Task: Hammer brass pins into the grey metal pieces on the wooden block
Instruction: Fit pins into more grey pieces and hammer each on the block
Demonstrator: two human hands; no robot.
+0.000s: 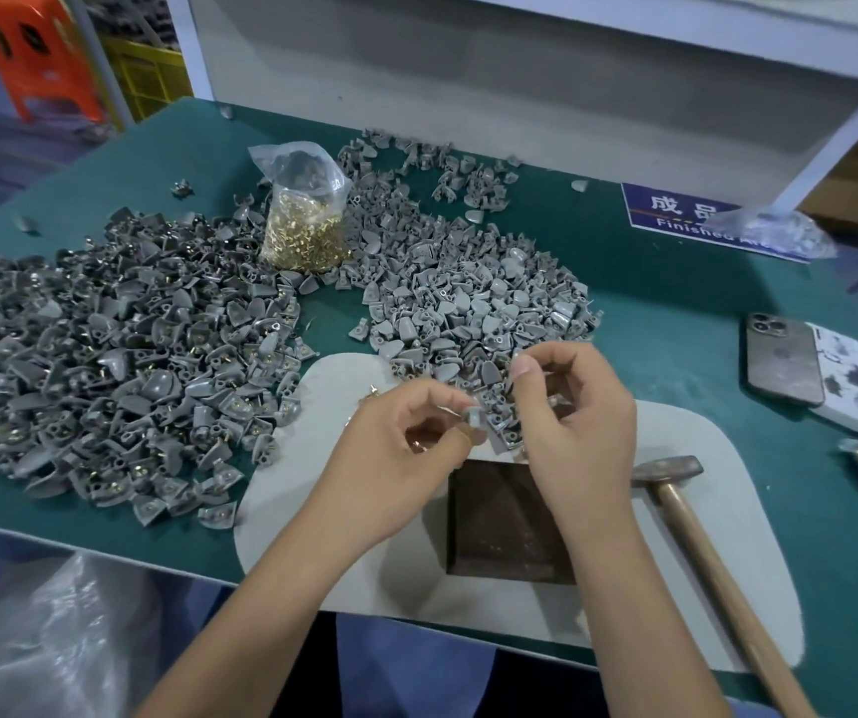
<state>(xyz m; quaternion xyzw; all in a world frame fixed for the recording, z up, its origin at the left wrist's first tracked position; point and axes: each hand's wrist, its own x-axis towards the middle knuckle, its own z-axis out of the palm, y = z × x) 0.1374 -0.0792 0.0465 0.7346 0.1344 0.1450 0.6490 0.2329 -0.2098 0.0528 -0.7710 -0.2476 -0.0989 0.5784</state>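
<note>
Grey metal pieces are basically everywhere on this worktop; one big pile (121,365) toward the left edge looks like the done ones, since brass shows in lots of them, and a plainer pile (473,303) sits mid-table just behind the hands, so I'd guess that's the to-do stack, kept within easy reach. Left hand (406,437) has its fingertips pinched on a single grey piece (474,418), with what looks like something brass tucked under its fingers; right hand (571,406) is curled and pinching in a small cluster of pieces, though what exactly it has hold of I can't tell. Both hover just above the far edge of the wooden block (507,520), probably loading a pin before setting it down. Hammer (711,562) lies untouched right of the block, handle toward the near edge, handy for the right hand; bag of brass pins (307,220) stands upright between the piles.
</note>
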